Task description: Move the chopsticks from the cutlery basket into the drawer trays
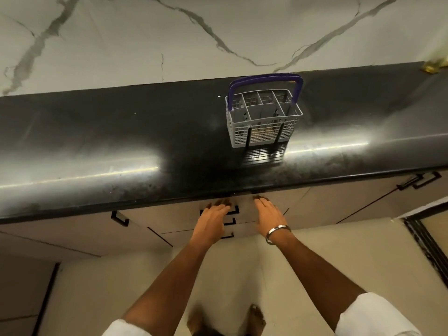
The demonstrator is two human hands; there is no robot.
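Observation:
A grey cutlery basket (pixel 263 118) with a purple handle stands upright on the black countertop (pixel 121 141), right of centre. Pale shapes show low inside through its mesh; I cannot tell whether they are chopsticks. Below the counter's front edge, both my hands reach toward the closed drawer fronts (pixel 244 215). My left hand (pixel 212 220) has its fingers spread over the black drawer handles. My right hand (pixel 269 214), with a metal bangle on the wrist, is flat with fingers extended against the drawer front. Neither hand holds anything. No drawer trays are visible.
A white marble-patterned wall rises behind the counter. More cabinet fronts with black handles (pixel 120 218) run left and right (pixel 419 181). A small golden object (pixel 430 67) sits at the counter's far right. My bare feet show on the pale floor (pixel 315 241).

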